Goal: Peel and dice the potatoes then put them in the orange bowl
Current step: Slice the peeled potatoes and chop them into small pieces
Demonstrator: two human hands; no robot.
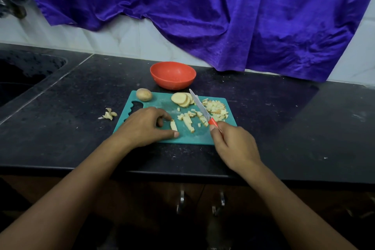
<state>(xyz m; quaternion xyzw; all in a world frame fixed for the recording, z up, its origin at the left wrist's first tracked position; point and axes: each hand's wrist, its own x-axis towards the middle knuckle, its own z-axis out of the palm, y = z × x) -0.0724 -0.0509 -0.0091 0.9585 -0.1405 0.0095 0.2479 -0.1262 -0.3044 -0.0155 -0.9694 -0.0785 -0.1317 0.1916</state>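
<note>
Nearest the desk (284, 128) edge, the right hand (233, 144) is gripping the knife (199, 106), fingers wrapped round its orange handle, with the blade pointing away over the teal cutting board (160, 105). The left hand (146, 126) is pinching a potato strip (174, 126) between curled fingers and thumb. More strips (187, 123), a diced pile (216, 109) and slices (182, 99) are lying beyond. A whole potato (144, 94) is sitting at the board's far left corner, and the orange bowl (173, 75) is standing just behind.

glossy black stone counter (263, 107), matt plastic board (162, 105)
</note>
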